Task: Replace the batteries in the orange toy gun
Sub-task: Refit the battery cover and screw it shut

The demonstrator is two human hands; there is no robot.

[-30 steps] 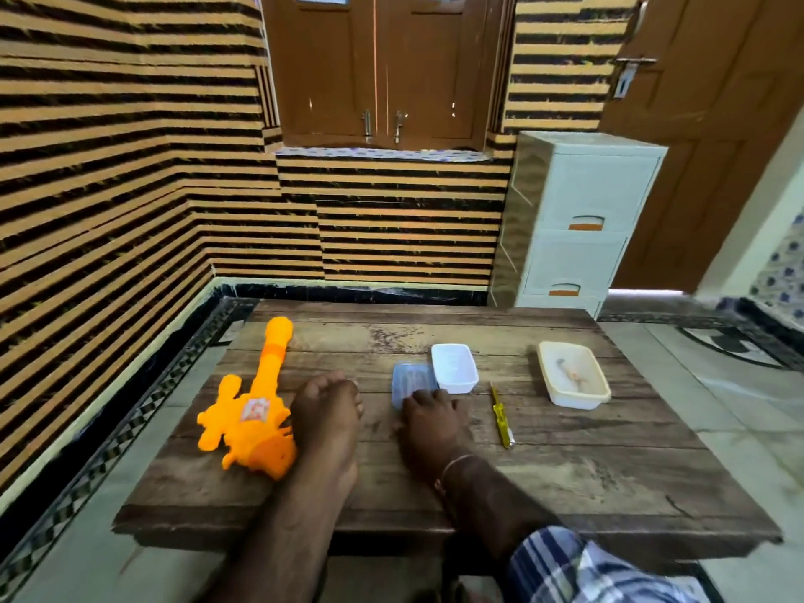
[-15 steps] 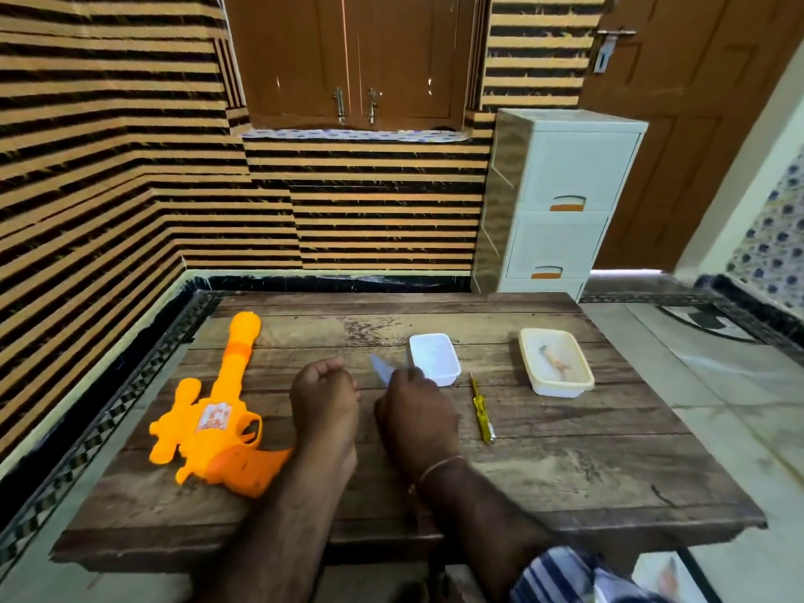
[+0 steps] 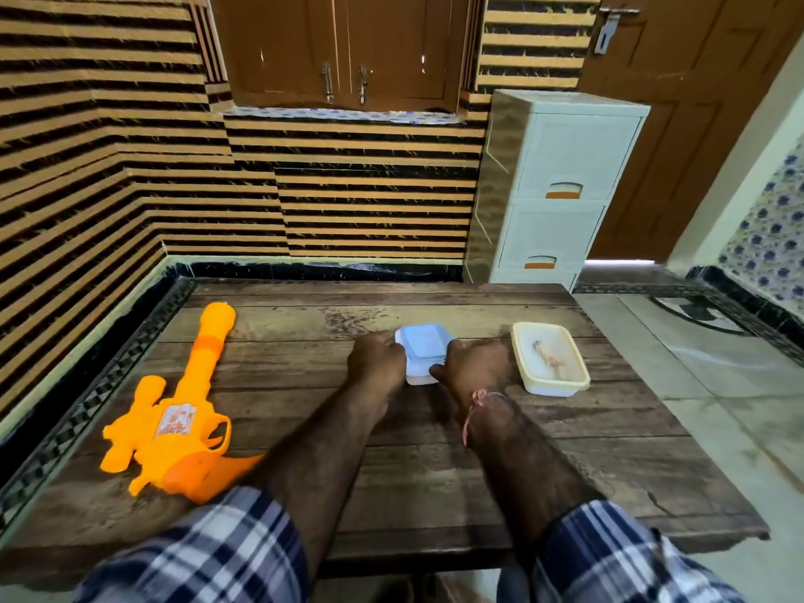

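Orange toy gun (image 3: 174, 424) label unreadable; left hand (image 3: 377, 358) and right hand (image 3: 474, 366) grip lidded white box (image 3: 423, 351).

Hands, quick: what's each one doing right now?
Left hand: fingers closed on the small lidded box.
Right hand: fingers closed on the same box.

One orange toy gun (image 3: 174, 411), two hands, left hand (image 3: 376, 359) and right hand (image 3: 476, 365), one small white box (image 3: 421, 374) between their fingers, one pale blue lid (image 3: 424, 340) on it, one cream tray (image 3: 549, 358) beyond the right fingers, one wooden table (image 3: 435, 472), one white two-drawer cabinet (image 3: 552, 189).
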